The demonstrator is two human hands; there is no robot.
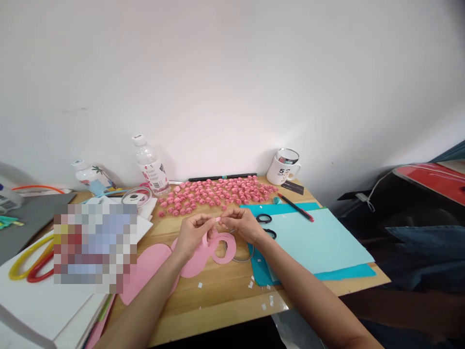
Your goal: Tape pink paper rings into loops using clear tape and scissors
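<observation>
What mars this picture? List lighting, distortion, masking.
Head view: plain white wall bright mid-frame, dimmer far right; head view: edges look stretched, as by a wide lens; head view: square mosaic blocks mask a patch over the white paper sheets; head view: the narrow pink paper strip is too small for detail.

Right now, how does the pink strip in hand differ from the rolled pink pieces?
Pose: the pink strip is pinched between left hand and right hand; the rolled pieces lie on the table.
Shape: strip is a narrow band; rolled pieces are compact and rounded.
Shade: strip is paler, rolled pieces deeper.
Both are pink.
</observation>
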